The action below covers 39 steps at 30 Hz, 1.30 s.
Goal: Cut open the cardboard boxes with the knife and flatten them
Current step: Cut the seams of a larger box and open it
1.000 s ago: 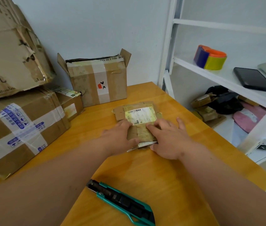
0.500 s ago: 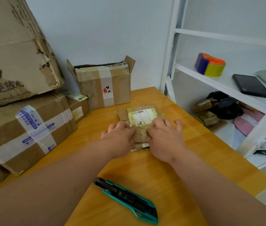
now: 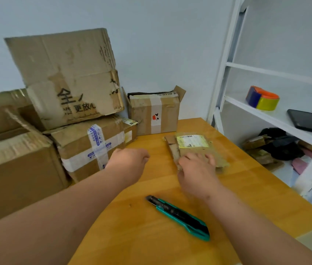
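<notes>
Flattened brown cardboard box with a yellow-white shipping label (image 3: 193,148), lying flat on the yellow wooden surface (image 3: 246,192), right of centre. Right hand (image 3: 197,165) on its near end, fingers (image 3: 206,156) laid straight across the cardboard, pressing rather than gripping. Left hand (image 3: 130,161) apart from it, over the surface just beside the taped boxes, fingers loosely curled, grasping nothing. 1 teal and black utility knife (image 3: 178,217) flat on the surface near the wrists, touched by neither hand.

Unflattened boxes, 5 counted: 1 small brown box with open top flaps and white tape (image 3: 154,113) upright against the wall; 1 brown box crossed with white and blue printed tape (image 3: 90,146); 1 small low box with a label (image 3: 131,131) wedged between those 2; 1 large worn box with black printed characters (image 3: 69,81) tilted on top of the stack; 1 large plain brown box (image 3: 15,169) at far left. More cardboard behind, count unclear.

White metal shelf unit (image 3: 266,115) to the right: 1 roll of orange, blue and yellow bands (image 3: 264,98), 1 black flat device (image 3: 307,121). Below, 1 heap of cardboard scraps and dark and pink bags (image 3: 273,148).
</notes>
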### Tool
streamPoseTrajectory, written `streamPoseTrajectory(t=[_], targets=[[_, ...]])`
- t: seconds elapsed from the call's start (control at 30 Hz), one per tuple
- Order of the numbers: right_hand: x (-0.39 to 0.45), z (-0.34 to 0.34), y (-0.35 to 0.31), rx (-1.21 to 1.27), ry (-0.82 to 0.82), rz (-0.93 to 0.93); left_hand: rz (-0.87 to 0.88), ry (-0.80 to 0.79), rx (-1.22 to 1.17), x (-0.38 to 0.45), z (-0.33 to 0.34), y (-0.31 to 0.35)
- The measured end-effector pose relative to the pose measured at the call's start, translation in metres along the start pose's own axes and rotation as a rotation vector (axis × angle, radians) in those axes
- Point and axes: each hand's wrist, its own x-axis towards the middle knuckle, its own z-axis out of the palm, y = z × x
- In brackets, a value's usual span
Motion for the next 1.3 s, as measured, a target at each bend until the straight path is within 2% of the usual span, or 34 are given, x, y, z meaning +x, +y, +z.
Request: streamPoseTrajectory(t=[0.27,0.5,0.67,0.83,1.03,1.2,1.3], targets=[[-0.017,-0.001,-0.094,0.066,-0.066,-0.165,-0.22,0.086,-0.053,-0.076,-0.039,-0.073],[-0.014,-0.008,-0.183,0.129,-0.06,-0.302,-0.308,0.181,0.126,-0.137,-0.072,-0.122],[-0.005,-0.019,-0.237,0.193,0.005,-0.33,-0.273,0.435,0.081,-0.169,-0.087,-0.167],[0.005,-0.035,-0.275,0.296,0.048,-0.312,-0.389,0.65,-0.003,-0.194,-0.094,-0.209],[0.023,-0.037,-0.297,0.279,-0.107,-0.224,-0.517,0.746,-0.111,-0.216,-0.083,-0.234],[0.022,-0.033,-0.306,0.323,-0.091,-0.248,-0.659,0.617,-0.336,-0.22,-0.066,-0.248],[0.014,-0.032,-0.306,0.357,-0.046,-0.272,-0.721,0.612,-0.54,-0.222,-0.06,-0.253]])
